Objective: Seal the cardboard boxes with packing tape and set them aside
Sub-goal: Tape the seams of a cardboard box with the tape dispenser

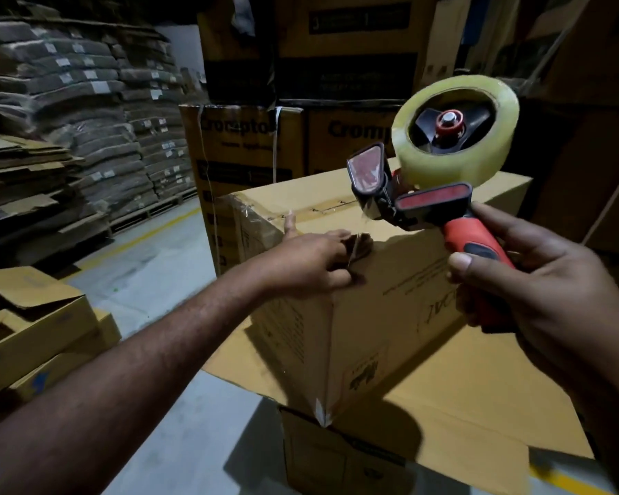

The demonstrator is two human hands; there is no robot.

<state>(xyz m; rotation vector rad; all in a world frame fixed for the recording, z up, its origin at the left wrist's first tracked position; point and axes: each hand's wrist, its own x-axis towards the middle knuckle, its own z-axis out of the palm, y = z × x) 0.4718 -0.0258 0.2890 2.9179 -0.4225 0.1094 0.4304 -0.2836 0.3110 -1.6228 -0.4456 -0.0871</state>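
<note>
Head view: cardboard box (372,301) at centre frame, standing on open-flapped lower box (340,459). Left hand (311,262) at box's near top edge, fingers curled, pinching thin tape strand (353,249) against cardboard. Right hand (540,284) wraps red handle of tape dispenser (426,205), raised over box top, clear tape roll (494,112) uppermost. Behind: stacked printed cartons (243,144). Left: piled sacks (68,83), flattened cardboard (22,173), open boxes (33,334).

Closed tan cardboard box (390,280), clear tape roll (426,162) on red dispenser (470,239)
</note>
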